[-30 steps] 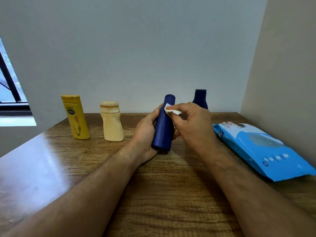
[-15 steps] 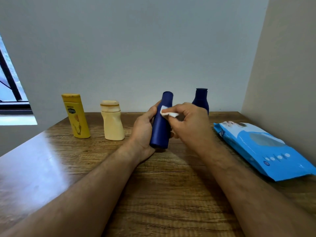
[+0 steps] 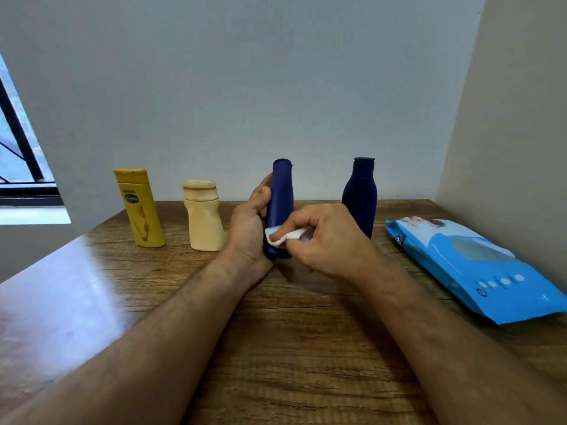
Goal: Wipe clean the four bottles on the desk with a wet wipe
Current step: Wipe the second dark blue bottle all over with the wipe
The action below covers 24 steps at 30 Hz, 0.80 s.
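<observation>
Wooden tabletop point(image 3: 306, 348): left hand point(image 3: 248, 228) gripped upright blue bottle point(image 3: 280, 191); right hand point(image 3: 325, 237) fingers pinched wet wipe point(image 3: 283, 236) at its six-o'clock end

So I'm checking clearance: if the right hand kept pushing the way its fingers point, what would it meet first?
The tall blue bottle: the right hand already presses the wet wipe against it, with the left hand behind.

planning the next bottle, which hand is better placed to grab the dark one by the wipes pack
Left, after setting down the blue bottle. The right hand is nearer the dark bottle, but it pinches the wipe, while the left hand does the holding.
</observation>
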Tool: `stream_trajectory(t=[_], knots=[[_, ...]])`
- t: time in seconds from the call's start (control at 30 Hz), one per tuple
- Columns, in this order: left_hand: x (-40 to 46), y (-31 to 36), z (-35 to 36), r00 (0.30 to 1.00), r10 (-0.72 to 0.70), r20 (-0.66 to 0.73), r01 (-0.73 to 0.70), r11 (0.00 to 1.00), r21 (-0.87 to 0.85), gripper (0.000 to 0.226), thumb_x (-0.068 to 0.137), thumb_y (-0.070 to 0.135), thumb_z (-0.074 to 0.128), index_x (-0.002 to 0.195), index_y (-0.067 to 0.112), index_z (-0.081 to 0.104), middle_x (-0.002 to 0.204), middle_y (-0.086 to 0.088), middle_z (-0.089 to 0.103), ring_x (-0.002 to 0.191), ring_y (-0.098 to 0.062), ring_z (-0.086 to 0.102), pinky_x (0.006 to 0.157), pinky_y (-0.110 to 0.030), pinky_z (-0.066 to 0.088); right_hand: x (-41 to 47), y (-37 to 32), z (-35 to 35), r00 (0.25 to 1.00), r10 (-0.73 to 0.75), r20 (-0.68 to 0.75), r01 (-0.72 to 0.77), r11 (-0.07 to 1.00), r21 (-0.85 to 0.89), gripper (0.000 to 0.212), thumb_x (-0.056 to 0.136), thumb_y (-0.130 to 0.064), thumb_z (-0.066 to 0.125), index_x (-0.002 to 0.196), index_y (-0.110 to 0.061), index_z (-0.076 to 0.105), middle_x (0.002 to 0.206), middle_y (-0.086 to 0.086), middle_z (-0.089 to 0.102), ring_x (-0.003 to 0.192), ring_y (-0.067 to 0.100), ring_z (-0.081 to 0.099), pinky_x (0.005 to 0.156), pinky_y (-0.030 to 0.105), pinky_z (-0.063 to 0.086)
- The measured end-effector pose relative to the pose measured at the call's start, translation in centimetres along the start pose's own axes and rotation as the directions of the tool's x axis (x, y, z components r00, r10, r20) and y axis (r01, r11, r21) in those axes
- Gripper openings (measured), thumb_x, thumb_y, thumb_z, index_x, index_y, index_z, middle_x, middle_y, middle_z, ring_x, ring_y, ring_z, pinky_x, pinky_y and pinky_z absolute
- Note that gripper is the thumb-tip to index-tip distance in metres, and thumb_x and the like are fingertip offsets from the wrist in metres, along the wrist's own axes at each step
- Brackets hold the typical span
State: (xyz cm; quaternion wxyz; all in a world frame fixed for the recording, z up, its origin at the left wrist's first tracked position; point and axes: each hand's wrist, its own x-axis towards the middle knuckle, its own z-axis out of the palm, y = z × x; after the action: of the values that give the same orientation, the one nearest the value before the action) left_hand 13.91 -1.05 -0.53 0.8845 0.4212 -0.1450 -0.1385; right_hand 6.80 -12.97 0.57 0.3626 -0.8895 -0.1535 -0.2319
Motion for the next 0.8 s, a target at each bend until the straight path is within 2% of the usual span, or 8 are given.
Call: stream_trajectory(t=[0.07,0.2,0.27,0.37,0.5,0.6,0.73,0.8], knots=[[-0.4,-0.1,0.3,0.997,-0.038,0.067,0.037,0.999,0.016,0.035,0.101,0.031,0.049,0.130,0.027,0.068,0.121,-0.010,0.069,0.105,-0.027,0.062,0.102,-0.048,0.048,0.2,0.1,-0.1,0.989,0.024,-0.147,-0.019,0.999,0.033,0.015,0.087,-0.018,0.070,0.096,-0.029,0.075,0.096,-0.009,0.067,0.070,0.004,0.063,0.062,0.016,0.052],[-0.9,-0.5,0.7,0.991,-0.079,0.109,0.064,0.989,0.134,0.034,0.095,0.034,0.056,0.125,0.032,0.070,0.122,-0.006,0.069,0.092,-0.021,0.060,0.072,-0.034,0.049,0.5,0.2,-0.6,0.911,0.064,-0.408,-0.030,0.996,0.089,0.017,0.089,-0.020,0.069,0.105,-0.026,0.073,0.097,-0.008,0.062,0.077,0.008,0.065,0.064,0.025,0.060],[-0.9,-0.5,0.7,0.991,-0.086,0.098,0.075,0.991,0.115,0.034,0.096,0.033,0.056,0.127,0.029,0.069,0.123,-0.008,0.069,0.097,-0.023,0.061,0.076,-0.036,0.051,0.4,0.2,-0.9,0.930,0.061,-0.363,-0.034,0.996,0.080,0.018,0.088,-0.018,0.070,0.104,-0.025,0.074,0.095,-0.009,0.063,0.075,0.007,0.065,0.063,0.022,0.058],[-0.7,-0.3,0.6,0.993,-0.086,0.076,0.085,0.996,0.007,0.035,0.099,0.028,0.054,0.133,0.024,0.065,0.121,-0.013,0.068,0.105,-0.028,0.063,0.096,-0.044,0.052,-0.2,-0.4,-0.9,0.995,0.001,-0.099,0.007,0.997,0.074,0.018,0.084,-0.009,0.072,0.095,-0.022,0.077,0.084,-0.013,0.066,0.063,0.002,0.064,0.055,0.010,0.048],[0.0,-0.4,0.2,1.000,-0.001,-0.002,0.002,0.999,0.054,0.033,0.099,0.025,0.056,0.131,0.027,0.065,0.119,-0.004,0.071,0.111,-0.025,0.064,0.105,-0.047,0.050,-0.3,-0.6,-0.6,0.995,-0.059,0.078,0.057,0.998,0.028,0.018,0.077,-0.004,0.071,0.084,-0.019,0.079,0.072,-0.010,0.070,0.063,0.003,0.064,0.055,0.013,0.047],[0.1,-0.5,0.2,1.000,-0.003,0.005,0.002,0.996,0.093,0.034,0.098,0.025,0.058,0.132,0.029,0.064,0.123,-0.006,0.071,0.111,-0.025,0.065,0.098,-0.043,0.054,-0.2,-0.4,-0.6,0.999,-0.019,0.026,0.018,1.000,0.015,0.019,0.079,-0.007,0.070,0.088,-0.023,0.078,0.077,-0.011,0.070,0.064,0.003,0.064,0.055,0.013,0.047],[-0.2,-0.4,0.3,0.997,-0.041,0.070,0.032,0.991,0.127,0.035,0.095,0.032,0.061,0.130,0.031,0.066,0.126,-0.007,0.071,0.112,-0.027,0.065,0.098,-0.044,0.051,0.3,-0.2,-0.6,0.971,0.034,-0.236,-0.023,0.999,0.046,0.019,0.088,-0.015,0.068,0.097,-0.031,0.075,0.094,-0.014,0.066,0.066,0.001,0.062,0.056,0.011,0.048],[-0.5,-0.4,0.5,0.995,-0.059,0.085,0.045,0.986,0.163,0.030,0.098,0.041,0.057,0.124,0.034,0.070,0.119,-0.004,0.072,0.104,-0.024,0.062,0.087,-0.038,0.052,0.5,-0.2,-0.6,0.947,0.050,-0.316,-0.032,0.998,0.060,0.020,0.089,-0.017,0.067,0.099,-0.032,0.074,0.096,-0.013,0.064,0.071,0.004,0.063,0.061,0.016,0.054]])
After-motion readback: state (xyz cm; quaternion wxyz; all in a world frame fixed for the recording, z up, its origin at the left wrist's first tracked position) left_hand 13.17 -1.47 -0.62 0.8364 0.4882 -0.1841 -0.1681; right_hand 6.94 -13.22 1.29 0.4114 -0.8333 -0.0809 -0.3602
